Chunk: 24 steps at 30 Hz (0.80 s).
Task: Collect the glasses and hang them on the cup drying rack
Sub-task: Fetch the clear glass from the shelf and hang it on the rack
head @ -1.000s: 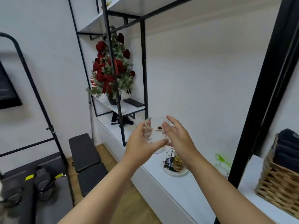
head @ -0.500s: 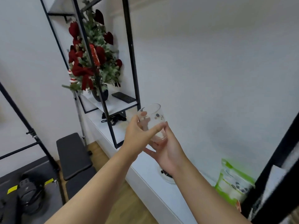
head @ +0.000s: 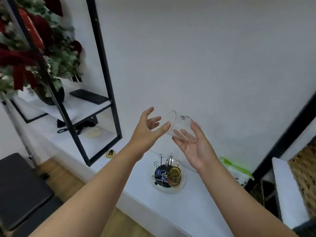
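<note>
Our left hand (head: 147, 129) is spread open, fingertips grazing the rim of a clear, smooth glass (head: 181, 127) lying sideways in our cupped right hand (head: 195, 147). At six o'clock below, the thin wire rack (head: 168, 171) stands on the white counter (head: 196, 211).

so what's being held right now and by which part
A clear glass, tipped on its side, lies across the fingers of the right hand by its wall. The left hand is open at the rim.
</note>
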Tool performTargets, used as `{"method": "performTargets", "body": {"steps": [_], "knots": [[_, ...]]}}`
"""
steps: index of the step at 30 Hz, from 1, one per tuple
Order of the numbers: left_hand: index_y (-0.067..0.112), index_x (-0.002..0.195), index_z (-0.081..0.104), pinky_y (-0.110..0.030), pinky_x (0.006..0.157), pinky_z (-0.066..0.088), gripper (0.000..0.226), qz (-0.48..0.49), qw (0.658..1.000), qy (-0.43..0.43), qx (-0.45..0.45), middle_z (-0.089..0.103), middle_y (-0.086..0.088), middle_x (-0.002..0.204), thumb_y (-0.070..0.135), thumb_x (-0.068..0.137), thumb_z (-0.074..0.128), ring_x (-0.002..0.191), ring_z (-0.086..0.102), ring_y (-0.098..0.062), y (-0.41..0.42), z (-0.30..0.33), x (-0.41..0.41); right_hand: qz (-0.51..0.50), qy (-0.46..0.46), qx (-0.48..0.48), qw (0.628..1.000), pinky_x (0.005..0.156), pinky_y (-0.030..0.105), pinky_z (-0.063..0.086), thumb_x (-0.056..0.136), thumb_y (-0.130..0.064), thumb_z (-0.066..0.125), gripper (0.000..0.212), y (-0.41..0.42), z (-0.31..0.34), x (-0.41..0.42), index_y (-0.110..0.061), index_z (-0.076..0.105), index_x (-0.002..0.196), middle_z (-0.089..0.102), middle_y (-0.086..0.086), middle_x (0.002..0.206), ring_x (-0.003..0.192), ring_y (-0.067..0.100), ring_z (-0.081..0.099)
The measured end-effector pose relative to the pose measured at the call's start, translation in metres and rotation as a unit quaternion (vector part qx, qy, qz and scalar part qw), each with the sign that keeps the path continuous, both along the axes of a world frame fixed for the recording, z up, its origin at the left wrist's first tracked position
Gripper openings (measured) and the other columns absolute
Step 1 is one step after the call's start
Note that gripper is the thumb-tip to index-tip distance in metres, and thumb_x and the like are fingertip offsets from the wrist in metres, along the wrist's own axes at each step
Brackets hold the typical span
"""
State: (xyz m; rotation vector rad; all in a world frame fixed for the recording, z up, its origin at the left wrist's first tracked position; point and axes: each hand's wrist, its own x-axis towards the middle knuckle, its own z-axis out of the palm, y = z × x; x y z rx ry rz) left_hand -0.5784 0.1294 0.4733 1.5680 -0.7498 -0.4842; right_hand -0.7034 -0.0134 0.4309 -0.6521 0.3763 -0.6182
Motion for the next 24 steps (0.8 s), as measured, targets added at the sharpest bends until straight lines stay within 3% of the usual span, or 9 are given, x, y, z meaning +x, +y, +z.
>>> {"method": "performTargets", "body": {"steps": [5, 9, 12, 14, 16, 18, 20, 23, 24], "knots": [[0.044, 0.149, 0.039, -0.016, 0.084, 0.041, 0.079, -0.084, 0.995, 0.005, 0.047, 0.055, 0.017, 0.139, 0.069, 0.08, 0.068, 0.126, 0.052, 0.003, -0.001, -0.023, 0.086, -0.064, 0.046, -0.056, 0.995, 0.087, 0.049, 0.061, 0.072, -0.037, 0.096, 0.084, 0.006, -0.008, 0.046, -0.027, 0.055, 0.144, 0.056, 0.021, 0.135, 0.117, 0.039, 0.071], [0.038, 0.145, 0.049, -0.006, 0.079, 0.037, 0.052, -0.136, 0.987, -0.025, 0.078, 0.054, 0.03, 0.127, 0.058, 0.097, 0.055, 0.102, 0.049, 0.03, -0.015, -0.04, 0.138, -0.12, 0.093, -0.1, 0.983, 0.086, 0.046, 0.062, 0.079, -0.037, 0.091, 0.084, 0.016, -0.018, 0.073, -0.034, 0.048, 0.151, 0.06, 0.008, 0.133, 0.117, 0.03, 0.072], [0.032, 0.143, 0.054, -0.005, 0.08, 0.038, 0.044, -0.157, 0.982, -0.044, 0.091, 0.056, 0.023, 0.132, 0.048, 0.102, 0.055, 0.111, 0.05, 0.021, -0.024, -0.056, 0.166, -0.166, 0.15, -0.132, 0.966, 0.083, 0.043, 0.063, 0.086, -0.032, 0.086, 0.081, 0.023, -0.031, 0.083, -0.04, 0.044, 0.154, 0.06, -0.015, 0.127, 0.114, 0.022, 0.073], [0.029, 0.141, 0.056, -0.009, 0.083, 0.039, 0.041, -0.161, 0.981, -0.039, 0.103, 0.058, 0.016, 0.137, 0.042, 0.103, 0.057, 0.117, 0.053, 0.008, -0.027, -0.071, 0.179, -0.187, 0.201, -0.152, 0.949, 0.082, 0.042, 0.064, 0.085, -0.028, 0.086, 0.082, 0.028, -0.044, 0.086, -0.04, 0.044, 0.155, 0.06, -0.01, 0.129, 0.112, 0.019, 0.072], [0.026, 0.14, 0.058, -0.014, 0.088, 0.04, 0.039, -0.166, 0.978, -0.037, 0.123, 0.058, 0.011, 0.138, 0.038, 0.103, 0.057, 0.121, 0.054, -0.002, -0.027, -0.092, 0.186, -0.2, 0.265, -0.189, 0.924, 0.083, 0.042, 0.065, 0.084, -0.027, 0.088, 0.082, 0.032, -0.06, 0.085, -0.043, 0.046, 0.153, 0.054, 0.001, 0.145, 0.119, 0.013, 0.067], [0.025, 0.14, 0.058, -0.023, 0.097, 0.042, 0.038, -0.169, 0.974, -0.036, 0.144, 0.058, 0.009, 0.139, 0.035, 0.103, 0.057, 0.126, 0.054, -0.008, -0.028, -0.114, 0.189, -0.205, 0.32, -0.244, 0.892, 0.084, 0.041, 0.065, 0.082, -0.029, 0.09, 0.084, 0.031, -0.078, 0.083, -0.045, 0.047, 0.152, 0.046, -0.001, 0.154, 0.117, -0.003, 0.062], [0.025, 0.139, 0.059, -0.029, 0.104, 0.042, 0.036, -0.171, 0.972, -0.034, 0.16, 0.059, 0.008, 0.138, 0.034, 0.104, 0.056, 0.127, 0.053, -0.009, -0.031, -0.137, 0.19, -0.194, 0.378, -0.31, 0.851, 0.092, 0.04, 0.061, 0.081, -0.033, 0.091, 0.086, 0.027, -0.1, 0.081, -0.044, 0.046, 0.153, 0.045, 0.0, 0.148, 0.115, 0.0, 0.065], [0.026, 0.136, 0.061, -0.025, 0.101, 0.039, 0.033, -0.174, 0.967, -0.018, 0.186, 0.06, 0.012, 0.133, 0.035, 0.106, 0.05, 0.124, 0.053, -0.005, -0.033, -0.177, 0.185, -0.162, 0.465, -0.4, 0.773, 0.094, 0.021, 0.051, 0.078, -0.04, 0.09, 0.089, 0.024, -0.142, 0.079, -0.042, 0.044, 0.154, 0.048, 0.001, 0.131, 0.114, 0.01, 0.061], [0.025, 0.135, 0.062, -0.024, 0.1, 0.038, 0.033, -0.175, 0.965, -0.01, 0.193, 0.061, 0.013, 0.132, 0.036, 0.107, 0.047, 0.123, 0.053, -0.004, -0.033, -0.193, 0.181, -0.153, 0.476, -0.416, 0.76, 0.095, 0.023, 0.051, 0.078, -0.041, 0.09, 0.089, 0.025, -0.157, 0.077, -0.042, 0.044, 0.153, 0.048, 0.0, 0.127, 0.113, 0.009, 0.06]]}}
